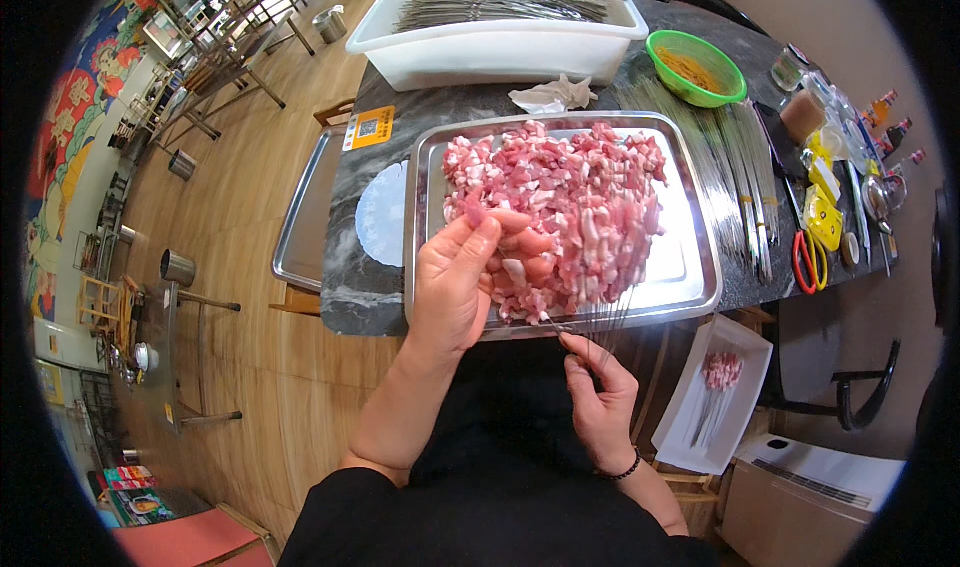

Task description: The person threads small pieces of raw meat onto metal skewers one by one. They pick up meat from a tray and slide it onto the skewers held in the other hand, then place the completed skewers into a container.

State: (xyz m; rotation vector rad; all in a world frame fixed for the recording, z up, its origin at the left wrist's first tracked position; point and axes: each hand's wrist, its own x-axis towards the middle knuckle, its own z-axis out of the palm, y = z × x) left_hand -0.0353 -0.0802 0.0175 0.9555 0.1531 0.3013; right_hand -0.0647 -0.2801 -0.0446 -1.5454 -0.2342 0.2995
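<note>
My left hand (450, 282) is over a metal tray (686, 267), a small piece of raw meat (474, 213) pinched between thumb and forefinger. More meat lies against its curled fingers. Below the tray's near edge, my right hand (606, 398) grips a thin metal skewer (556, 327), which points up and left towards the meat. How much meat is on that skewer cannot be made out. Diced raw meat (525, 162), pink and white, is heaped across the tray. On its right part rest several loaded skewers (611, 248), their bare wires reaching past the near rim.
A white tub (495, 60) of metal skewers (502, 4) stands behind the tray. At right are a green basket (701, 90), bundled skewers (742, 184) and scissors (808, 263). Lower right, a white bin (679, 432) contains loaded skewers (720, 379). A crumpled tissue (555, 95) lies behind the tray.
</note>
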